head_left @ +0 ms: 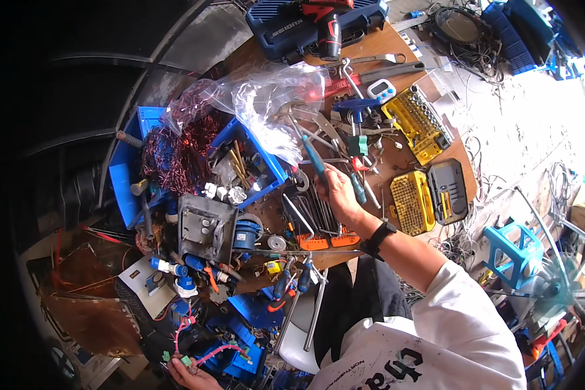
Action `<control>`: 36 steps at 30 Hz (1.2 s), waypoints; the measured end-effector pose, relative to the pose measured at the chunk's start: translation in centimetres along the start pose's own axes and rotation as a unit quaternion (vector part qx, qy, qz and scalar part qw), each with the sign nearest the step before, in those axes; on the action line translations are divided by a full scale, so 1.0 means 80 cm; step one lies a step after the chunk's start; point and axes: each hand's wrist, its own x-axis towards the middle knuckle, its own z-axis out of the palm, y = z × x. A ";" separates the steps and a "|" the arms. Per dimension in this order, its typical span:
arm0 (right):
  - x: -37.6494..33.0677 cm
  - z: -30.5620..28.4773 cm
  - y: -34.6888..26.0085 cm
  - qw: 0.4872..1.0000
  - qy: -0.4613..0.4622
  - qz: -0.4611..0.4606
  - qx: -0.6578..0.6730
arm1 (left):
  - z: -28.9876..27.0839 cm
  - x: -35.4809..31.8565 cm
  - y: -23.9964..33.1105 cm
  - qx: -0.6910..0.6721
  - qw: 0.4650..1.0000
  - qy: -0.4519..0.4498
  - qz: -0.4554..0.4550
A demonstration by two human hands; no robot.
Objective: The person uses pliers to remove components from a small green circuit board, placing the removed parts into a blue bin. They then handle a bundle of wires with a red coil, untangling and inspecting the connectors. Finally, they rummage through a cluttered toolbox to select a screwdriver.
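My right hand point(338, 190) is closed round the teal grip of a hammer point(313, 156), whose slim metal shaft points away over the cluttered table. The hammer's head lies close to a clear plastic bag, partly lost in glare. Beside my fingers are a second teal-handled tool point(358, 187) and a set of dark hex keys point(300, 211) in an orange holder. Low at the left, my left hand point(192, 378) pinches a pink cable point(218, 351) with green connectors point(186, 360). The cable loops up past the hand and hangs over blue bins below the table.
Blue bins point(276, 170) with wire and fittings stand on the table's left. Yellow bit cases point(406, 201) and a socket set point(417, 123) lie at right. A red drill point(329, 36) rests on a dark blue case at the back. A light blue fan point(517, 253) stands right.
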 end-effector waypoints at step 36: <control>0.086 0.026 0.012 0.885 0.057 -0.150 -0.438 | 0.014 0.003 0.037 0.017 1.000 0.001 -0.011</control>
